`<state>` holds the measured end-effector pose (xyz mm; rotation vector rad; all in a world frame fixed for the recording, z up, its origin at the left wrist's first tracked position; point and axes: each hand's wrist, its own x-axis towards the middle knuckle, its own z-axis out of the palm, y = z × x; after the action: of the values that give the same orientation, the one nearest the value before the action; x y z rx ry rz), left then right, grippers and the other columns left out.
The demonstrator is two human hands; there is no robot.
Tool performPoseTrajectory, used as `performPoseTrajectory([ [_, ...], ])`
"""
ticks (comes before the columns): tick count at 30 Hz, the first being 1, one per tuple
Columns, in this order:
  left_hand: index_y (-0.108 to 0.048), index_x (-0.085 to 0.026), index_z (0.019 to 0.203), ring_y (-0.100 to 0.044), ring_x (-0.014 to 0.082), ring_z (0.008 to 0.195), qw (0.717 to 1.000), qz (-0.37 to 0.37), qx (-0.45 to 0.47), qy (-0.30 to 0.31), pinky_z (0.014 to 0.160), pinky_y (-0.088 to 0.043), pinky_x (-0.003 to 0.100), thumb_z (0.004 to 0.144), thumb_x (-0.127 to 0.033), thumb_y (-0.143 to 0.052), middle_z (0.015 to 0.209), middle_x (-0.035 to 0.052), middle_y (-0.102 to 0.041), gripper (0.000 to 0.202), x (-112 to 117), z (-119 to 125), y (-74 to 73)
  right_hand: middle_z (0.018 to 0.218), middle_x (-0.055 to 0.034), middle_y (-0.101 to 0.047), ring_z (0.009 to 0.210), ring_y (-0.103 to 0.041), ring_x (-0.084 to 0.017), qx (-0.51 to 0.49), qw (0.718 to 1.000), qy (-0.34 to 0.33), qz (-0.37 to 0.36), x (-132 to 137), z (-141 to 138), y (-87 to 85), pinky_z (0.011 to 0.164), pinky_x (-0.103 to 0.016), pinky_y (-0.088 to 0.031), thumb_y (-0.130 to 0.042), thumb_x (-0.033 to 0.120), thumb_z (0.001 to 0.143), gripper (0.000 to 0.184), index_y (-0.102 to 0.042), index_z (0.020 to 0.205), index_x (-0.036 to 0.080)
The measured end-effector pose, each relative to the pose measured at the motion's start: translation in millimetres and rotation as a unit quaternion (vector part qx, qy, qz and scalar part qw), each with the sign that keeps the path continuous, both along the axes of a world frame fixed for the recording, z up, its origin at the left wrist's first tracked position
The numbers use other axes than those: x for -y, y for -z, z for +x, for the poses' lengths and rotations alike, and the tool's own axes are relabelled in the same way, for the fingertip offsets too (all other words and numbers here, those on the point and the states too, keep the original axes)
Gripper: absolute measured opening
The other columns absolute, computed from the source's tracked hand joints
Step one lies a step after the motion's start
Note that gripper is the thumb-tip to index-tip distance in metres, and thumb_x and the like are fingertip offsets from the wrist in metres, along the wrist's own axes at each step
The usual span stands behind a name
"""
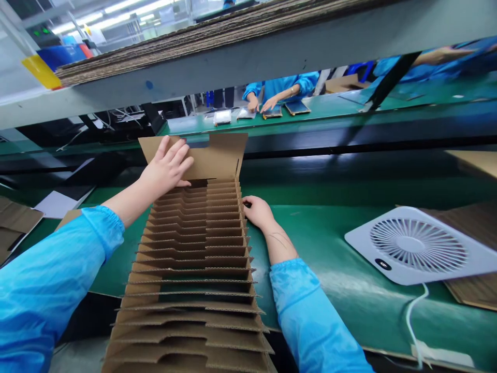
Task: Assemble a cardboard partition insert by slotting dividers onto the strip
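A long brown cardboard divider (186,243) with many upright slotted partitions runs from the near edge away from me. At its far end a cardboard flap (217,155) stands raised and tilted back. My left hand (169,163) lies against this flap, fingers spread and the thumb lower down near the first partitions. Beside the divider's right edge, close to the far end, is my right hand (258,211). Its fingers are curled in at the cardboard side, and the tips are partly hidden there.
On the green work surface (310,233) a white fan (419,246) lies at the right, its cable hanging forward. Cardboard sheets (473,285) sit beyond it. Overhead, a shelf (248,67) bears stacked cardboard (186,46). Across the line, a co-worker's hands (272,103) handle flat panels (297,107).
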<state>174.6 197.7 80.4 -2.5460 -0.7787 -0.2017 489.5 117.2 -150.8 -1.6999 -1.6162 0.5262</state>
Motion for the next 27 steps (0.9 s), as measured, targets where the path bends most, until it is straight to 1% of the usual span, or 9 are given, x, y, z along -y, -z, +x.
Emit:
performPoseTrajectory([
  [3, -0.068, -0.021, 0.147, -0.042, 0.0399, 0.164, 1.0, 0.003, -0.008, 0.018, 0.142, -0.007, 0.071, 0.102, -0.028, -0.066, 0.162, 0.0184, -0.061, 0.046, -4.0, 3.1, 2.1, 0.106, -0.0066, -0.084, 0.1, -0.077, -0.024, 0.0, 1.0, 0.001, 0.0, -0.4, 0.2, 0.8, 0.092, -0.033, -0.058, -0.072, 0.018, 0.094, 0.015, -0.085, 0.1, 0.022],
  [7, -0.068, -0.024, 0.149, -0.057, 0.037, 0.15, 0.999, -0.019, 0.001, 0.038, 0.139, -0.022, 0.071, 0.098, -0.016, -0.053, 0.142, 0.0161, -0.073, 0.054, -16.6, -1.6, -4.7, 0.108, -0.007, -0.084, 0.101, -0.077, -0.025, -0.002, 1.0, 0.002, 0.001, -0.3, 0.5, 3.1, 0.092, -0.034, -0.058, -0.072, 0.019, 0.094, 0.016, -0.086, 0.101, 0.023],
  [10, -0.064, -0.022, 0.153, -0.054, 0.0378, 0.153, 0.998, -0.033, 0.046, 0.028, 0.131, -0.038, 0.066, 0.097, -0.02, -0.054, 0.154, 0.0169, -0.065, 0.057, -25.1, -9.8, -18.6, 0.108, -0.007, -0.084, 0.101, -0.077, -0.025, -0.005, 1.0, 0.001, 0.002, -0.5, 0.9, 5.2, 0.092, -0.034, -0.058, -0.071, 0.019, 0.094, 0.017, -0.086, 0.102, 0.023],
  [12, -0.058, -0.018, 0.158, -0.054, 0.0402, 0.153, 0.995, -0.035, 0.097, -0.018, 0.126, -0.043, 0.063, 0.097, -0.029, -0.059, 0.161, 0.0186, -0.06, 0.062, -28.6, -15.1, -27.9, 0.107, -0.007, -0.084, 0.1, -0.077, -0.025, -0.007, 1.0, 0.0, 0.002, -0.7, 1.2, 5.9, 0.091, -0.034, -0.059, -0.071, 0.02, 0.094, 0.017, -0.086, 0.102, 0.023],
  [14, -0.056, -0.015, 0.16, -0.063, 0.0393, 0.142, 0.987, -0.067, 0.117, -0.085, 0.12, -0.05, 0.057, 0.098, -0.036, -0.061, 0.153, 0.0194, -0.066, 0.065, -31.1, -19.8, -35.1, 0.107, -0.0069, -0.084, 0.1, -0.076, -0.025, -0.008, 1.0, 0.002, 0.002, -0.9, 1.4, 5.9, 0.091, -0.034, -0.059, -0.072, 0.021, 0.094, 0.017, -0.086, 0.102, 0.023],
  [17, -0.069, -0.02, 0.148, -0.075, 0.0339, 0.123, 0.976, -0.136, 0.07, -0.156, 0.112, -0.057, 0.047, 0.103, -0.038, -0.053, 0.134, 0.0128, -0.079, 0.051, -33.6, -25.0, -41.8, 0.106, -0.0069, -0.084, 0.099, -0.076, -0.025, -0.009, 1.0, 0.006, 0.001, -0.9, 1.4, 5.0, 0.09, -0.034, -0.058, -0.073, 0.021, 0.094, 0.016, -0.087, 0.101, 0.023],
  [19, -0.076, -0.023, 0.141, -0.077, 0.0329, 0.121, 0.974, -0.151, 0.045, -0.162, 0.111, -0.058, 0.045, 0.105, -0.036, -0.048, 0.132, 0.0099, -0.081, 0.048, -33.7, -27.1, -44.4, 0.106, -0.0073, -0.084, 0.099, -0.076, -0.025, -0.009, 1.0, 0.007, 0.001, -0.7, 1.2, 4.4, 0.09, -0.034, -0.058, -0.073, 0.02, 0.094, 0.016, -0.087, 0.101, 0.023],
  [22, -0.076, -0.023, 0.144, -0.076, 0.0325, 0.127, 0.977, -0.147, 0.058, -0.141, 0.111, -0.058, 0.044, 0.105, -0.035, -0.046, 0.139, 0.0093, -0.08, 0.05, -32.3, -28.9, -45.5, 0.106, -0.0066, -0.084, 0.098, -0.076, -0.024, -0.01, 1.0, 0.004, 0.003, -0.4, 1.0, 4.4, 0.089, -0.033, -0.057, -0.073, 0.021, 0.094, 0.016, -0.087, 0.101, 0.023],
  [27, -0.079, -0.028, 0.141, -0.078, 0.0311, 0.122, 0.975, -0.163, 0.025, -0.148, 0.109, -0.059, 0.042, 0.103, -0.038, -0.051, 0.135, 0.0058, -0.083, 0.048, -34.6, -31.1, -35.5, 0.105, -0.0065, -0.084, 0.099, -0.075, -0.024, -0.008, 1.0, 0.006, 0.004, -0.1, 0.6, 4.9, 0.087, -0.032, -0.056, -0.072, 0.02, 0.094, 0.016, -0.087, 0.101, 0.023],
])
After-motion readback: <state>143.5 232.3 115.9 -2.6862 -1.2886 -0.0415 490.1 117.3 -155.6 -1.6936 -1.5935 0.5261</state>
